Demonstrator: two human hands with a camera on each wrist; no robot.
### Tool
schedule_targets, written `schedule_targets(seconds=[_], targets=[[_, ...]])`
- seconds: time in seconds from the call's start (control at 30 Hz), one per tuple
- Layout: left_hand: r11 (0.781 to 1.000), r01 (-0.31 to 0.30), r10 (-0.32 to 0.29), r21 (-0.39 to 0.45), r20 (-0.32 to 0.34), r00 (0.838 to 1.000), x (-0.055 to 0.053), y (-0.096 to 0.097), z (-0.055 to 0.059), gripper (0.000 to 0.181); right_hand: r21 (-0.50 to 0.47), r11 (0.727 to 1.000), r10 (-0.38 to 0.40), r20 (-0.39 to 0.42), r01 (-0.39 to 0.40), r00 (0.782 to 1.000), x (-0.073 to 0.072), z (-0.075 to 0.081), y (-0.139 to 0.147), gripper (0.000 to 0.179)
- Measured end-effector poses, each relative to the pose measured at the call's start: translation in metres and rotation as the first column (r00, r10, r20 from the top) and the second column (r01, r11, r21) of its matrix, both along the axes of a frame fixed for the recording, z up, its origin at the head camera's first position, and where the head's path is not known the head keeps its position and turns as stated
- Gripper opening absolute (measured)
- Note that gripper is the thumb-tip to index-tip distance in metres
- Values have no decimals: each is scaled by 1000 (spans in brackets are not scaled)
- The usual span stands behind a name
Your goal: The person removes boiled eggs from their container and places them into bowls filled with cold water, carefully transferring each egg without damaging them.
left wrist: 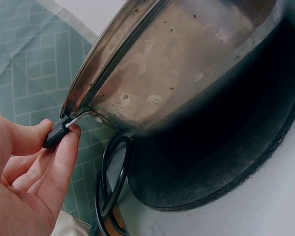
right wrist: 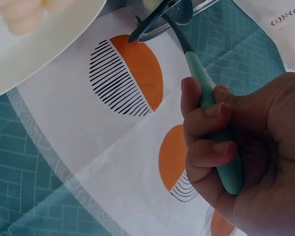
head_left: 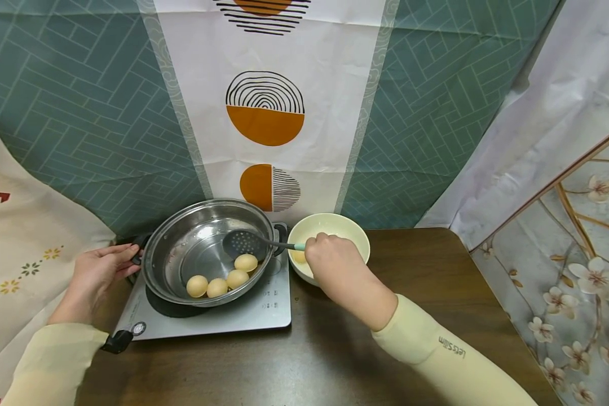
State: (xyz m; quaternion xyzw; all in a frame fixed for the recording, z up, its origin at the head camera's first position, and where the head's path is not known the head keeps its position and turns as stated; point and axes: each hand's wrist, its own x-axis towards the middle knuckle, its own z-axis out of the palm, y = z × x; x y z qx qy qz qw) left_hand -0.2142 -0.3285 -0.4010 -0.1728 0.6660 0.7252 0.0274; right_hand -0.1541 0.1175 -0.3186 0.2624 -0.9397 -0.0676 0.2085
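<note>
A wide stainless steel pan [head_left: 195,254] is tilted over the cooktop, its left side raised off the black plate [left wrist: 216,177]. My left hand [head_left: 95,273] pinches the pan's black side handle [left wrist: 55,135] between thumb and fingers. Several light brown eggs [head_left: 217,287] lie together at the near right of the pan. In my right hand [head_left: 337,265] is a slotted ladle, its green handle [right wrist: 201,73] wrapped by the curled fingers. The ladle's dark perforated head [head_left: 243,242] is inside the pan, just behind the eggs. Whether it touches them I cannot tell.
A cream bowl [head_left: 359,230] right of the pan holds several eggs [right wrist: 24,17], partly hidden by my right hand. The pan stands over a silver induction cooktop [head_left: 269,316] on a brown wooden table [head_left: 416,270]. A looped black cable [left wrist: 103,182] hangs near the left handle.
</note>
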Motion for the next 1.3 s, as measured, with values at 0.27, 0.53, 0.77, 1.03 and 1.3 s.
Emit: schedule_targets(seconds=[0.27,0.53,0.77,1.03,1.3], targets=[[1000,-7,7,19,-17,1000,0,0,-2,6,-66,997,34,146,-25,989,2,3,-4,10],[1000,0,0,17,-27,1000,-1,0,-3,6,-137,990,29,293,12,956,2,3,-6,12],[1000,2,-1,22,-27,1000,1,1,-1,7,-246,969,68,401,36,913,-3,-4,-7,24],[999,0,1,39,-29,1000,1,1,-1,6,-330,940,81,461,86,884,-6,-12,-8,27],[1000,-11,11,10,-20,1000,1,2,-1,7,-411,895,81,534,175,841,-9,-18,-7,28]])
